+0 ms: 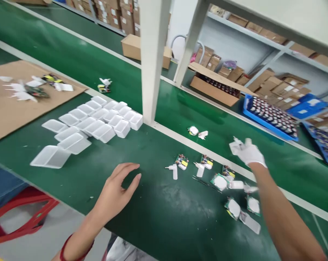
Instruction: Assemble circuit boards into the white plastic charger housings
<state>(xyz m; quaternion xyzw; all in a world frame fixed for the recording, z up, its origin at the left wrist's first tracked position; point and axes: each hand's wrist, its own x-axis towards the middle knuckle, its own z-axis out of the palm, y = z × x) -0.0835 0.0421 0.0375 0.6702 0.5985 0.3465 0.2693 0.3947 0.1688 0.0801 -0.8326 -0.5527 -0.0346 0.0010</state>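
My left hand [119, 192], bare, hovers over the green table [153, 203] with thumb and fingers apart and nothing between them. My right hand [249, 152], in a white glove, reaches over the sunken green strip beyond the table and grips a small white part [235, 145]; its exact kind is unclear. Nearer to me lie several circuit boards with white parts wired to them, such as one board [182, 161], another board [220, 182] and a third board [233, 208]. Thin dark tweezers [206, 184] lie among them.
White translucent plastic cases [51, 156] stand in rows at left, beside brown cardboard [6, 108] bearing more boards. A pale upright post [151, 65] rises at the table's edge. Blue trays [272, 116] and a cardboard box [215, 87] stand beyond. A red stool [19, 214] is lower left.
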